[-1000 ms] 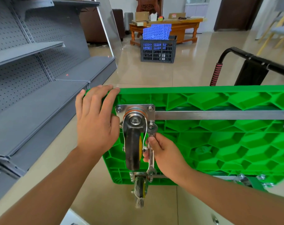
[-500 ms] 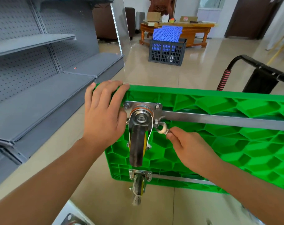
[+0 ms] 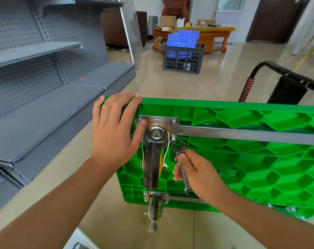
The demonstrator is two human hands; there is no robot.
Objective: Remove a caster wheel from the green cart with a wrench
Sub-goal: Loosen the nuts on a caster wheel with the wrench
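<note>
The green cart (image 3: pixel 242 159) stands on its side with its ribbed underside facing me. A caster wheel (image 3: pixel 152 159) with a steel mounting plate is bolted at the cart's upper left corner. My left hand (image 3: pixel 115 130) lies flat over that corner, fingers spread on the top edge, thumb against the plate. My right hand (image 3: pixel 197 171) grips a steel wrench (image 3: pixel 181 162) by its shaft. The wrench's open jaw sits just below and right of the plate's lower right bolt (image 3: pixel 173 141), apart from it. A second caster (image 3: pixel 154 209) hangs at the lower corner.
Grey metal shelving (image 3: pixel 45 105) runs along the left. The cart's black handle (image 3: pixel 278 79) juts out at the upper right. A dark crate (image 3: pixel 183 58) with blue panels and a wooden table (image 3: pixel 194 33) stand farther back on the tiled floor.
My right hand swung the wrench from hanging down, up to the right, then back down toward vertical. The jaw has come off the lower right bolt. My left hand has stayed on the corner.
</note>
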